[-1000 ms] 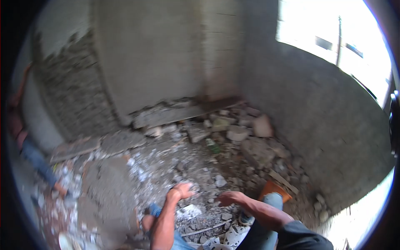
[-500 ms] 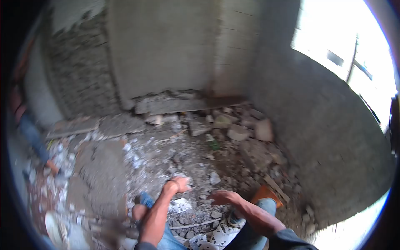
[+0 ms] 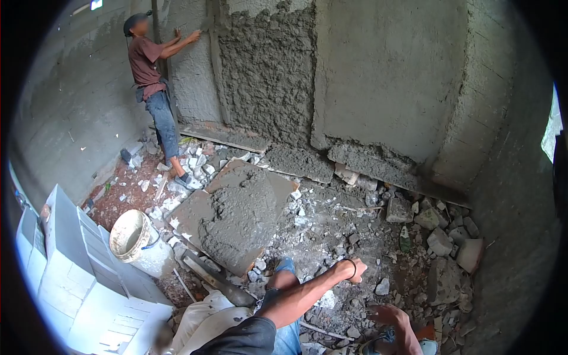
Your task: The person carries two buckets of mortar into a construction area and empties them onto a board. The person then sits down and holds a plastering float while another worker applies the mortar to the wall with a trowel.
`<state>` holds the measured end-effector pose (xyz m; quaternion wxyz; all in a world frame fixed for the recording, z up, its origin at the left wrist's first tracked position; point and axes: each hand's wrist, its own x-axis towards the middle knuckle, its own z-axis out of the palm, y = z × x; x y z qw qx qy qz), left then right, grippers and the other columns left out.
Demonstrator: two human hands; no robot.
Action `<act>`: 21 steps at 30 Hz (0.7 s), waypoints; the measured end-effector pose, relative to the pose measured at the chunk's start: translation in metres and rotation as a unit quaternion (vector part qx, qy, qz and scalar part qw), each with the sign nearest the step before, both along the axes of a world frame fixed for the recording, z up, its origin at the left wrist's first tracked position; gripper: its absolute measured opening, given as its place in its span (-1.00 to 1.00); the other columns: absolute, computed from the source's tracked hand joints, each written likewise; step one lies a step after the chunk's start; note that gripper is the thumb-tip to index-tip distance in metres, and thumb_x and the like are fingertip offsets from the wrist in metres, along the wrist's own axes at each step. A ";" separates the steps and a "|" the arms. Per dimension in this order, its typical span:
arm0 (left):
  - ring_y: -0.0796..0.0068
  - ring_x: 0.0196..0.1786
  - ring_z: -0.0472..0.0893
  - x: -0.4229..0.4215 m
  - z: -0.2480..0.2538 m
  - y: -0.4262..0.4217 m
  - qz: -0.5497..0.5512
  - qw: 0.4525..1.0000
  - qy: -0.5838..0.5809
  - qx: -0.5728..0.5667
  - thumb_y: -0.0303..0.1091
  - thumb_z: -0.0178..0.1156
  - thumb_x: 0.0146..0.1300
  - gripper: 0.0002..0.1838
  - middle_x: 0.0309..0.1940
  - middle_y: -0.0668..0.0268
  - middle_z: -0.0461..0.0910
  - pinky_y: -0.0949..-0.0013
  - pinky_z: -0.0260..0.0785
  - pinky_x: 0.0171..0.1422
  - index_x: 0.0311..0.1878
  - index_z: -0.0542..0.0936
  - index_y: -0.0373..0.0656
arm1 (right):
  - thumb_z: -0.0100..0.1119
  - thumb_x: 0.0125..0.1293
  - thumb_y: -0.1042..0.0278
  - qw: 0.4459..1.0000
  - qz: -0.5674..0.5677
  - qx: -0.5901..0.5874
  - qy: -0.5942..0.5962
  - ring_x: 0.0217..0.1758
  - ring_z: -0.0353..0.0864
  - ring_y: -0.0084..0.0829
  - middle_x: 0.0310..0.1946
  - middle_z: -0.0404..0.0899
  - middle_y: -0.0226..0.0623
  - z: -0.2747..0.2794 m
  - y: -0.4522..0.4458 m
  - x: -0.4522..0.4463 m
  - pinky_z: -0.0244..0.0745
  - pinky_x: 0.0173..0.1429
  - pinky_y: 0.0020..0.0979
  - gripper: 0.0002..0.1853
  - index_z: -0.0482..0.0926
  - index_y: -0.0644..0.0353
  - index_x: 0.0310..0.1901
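Left grip (image 3: pixel 360 272) is curled above rubble (image 3: pixel 322 228); cannot tell whether it holds anything. Right grip (image 3: pixel 389 315): fingers shadowed, opening cannot be told. Grey stone (image 3: pixel 383 287) lies near both. Farther out: wet mortar (image 3: pixel 236 207), white bucket (image 3: pixel 157 258), co-worker (image 3: pixel 147 65) facing wall (image 3: pixel 192 77).

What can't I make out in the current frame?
All in head view:
- Left hand: fingers hidden behind its own back; grip unclear.
- Right hand: dim and blurred; fingertips unclear.
- Orange object: partly hidden by right forearm.
- Co-worker's hands: too small to tell if they hold anything.
- Bright opening: cut off by dark right edge.
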<state>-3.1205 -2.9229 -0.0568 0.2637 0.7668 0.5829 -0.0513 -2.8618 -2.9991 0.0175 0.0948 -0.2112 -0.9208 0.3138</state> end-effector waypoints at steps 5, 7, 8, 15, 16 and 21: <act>0.12 -0.10 0.62 0.003 -0.005 0.000 0.023 1.000 -0.005 0.014 -0.29 0.17 -0.03 -0.66 -0.20 0.01 0.62 0.19 0.49 -0.04 -0.22 0.62 -0.32 | 0.10 0.22 -0.01 0.986 -0.019 -0.041 -0.158 0.00 0.51 -0.20 -0.02 0.54 -0.23 -0.147 0.056 0.030 0.43 0.07 -0.30 -0.58 0.53 0.06 0.01; 0.12 -0.11 0.62 0.004 -0.008 0.002 0.015 1.000 -0.001 0.002 -0.30 0.17 -0.04 -0.67 -0.20 0.01 0.62 0.20 0.49 -0.04 -0.22 0.62 -0.32 | 0.07 0.23 -0.07 0.996 0.026 0.000 -0.087 0.02 0.50 -0.19 -0.01 0.53 -0.21 -0.211 0.081 0.056 0.42 0.07 -0.29 -0.54 0.50 0.06 0.04; 0.12 -0.11 0.62 0.005 -0.011 0.003 0.013 1.000 0.001 0.001 -0.30 0.17 -0.04 -0.67 -0.20 0.01 0.62 0.20 0.49 -0.04 -0.22 0.62 -0.32 | 0.05 0.24 -0.13 0.996 0.072 0.044 -0.014 0.04 0.49 -0.18 0.00 0.52 -0.19 -0.223 0.085 0.061 0.41 0.08 -0.28 -0.49 0.47 0.06 0.07; 0.08 -0.09 0.60 0.004 -0.010 0.001 -0.001 1.000 0.002 0.003 -0.23 0.20 0.00 -0.62 -0.19 0.01 0.61 0.16 0.47 -0.04 -0.15 0.59 -0.30 | 0.03 0.23 -0.16 0.942 -0.007 -0.062 -0.328 0.15 0.46 -0.16 0.10 0.48 -0.18 -0.117 0.064 -0.003 0.32 0.22 -0.24 -0.41 0.37 -0.02 0.21; 0.04 -0.10 0.60 0.004 -0.009 0.002 -0.006 1.000 0.004 -0.008 -0.21 0.20 0.03 -0.60 -0.21 -0.01 0.61 0.12 0.47 -0.05 -0.11 0.56 -0.30 | 0.03 0.23 -0.16 0.942 -0.008 -0.064 -0.328 0.15 0.46 -0.16 0.10 0.48 -0.18 -0.114 0.064 -0.003 0.32 0.22 -0.24 -0.41 0.37 -0.02 0.21; 0.12 -0.04 0.58 0.006 -0.004 0.000 0.014 1.000 0.004 -0.006 -0.22 0.21 0.01 -0.65 -0.14 0.04 0.60 0.19 0.45 0.00 -0.18 0.61 -0.27 | 0.07 0.20 -0.14 0.945 -0.071 -0.082 -0.308 0.11 0.48 -0.19 0.05 0.51 -0.18 -0.058 0.043 -0.014 0.36 0.18 -0.27 -0.42 0.39 -0.02 0.19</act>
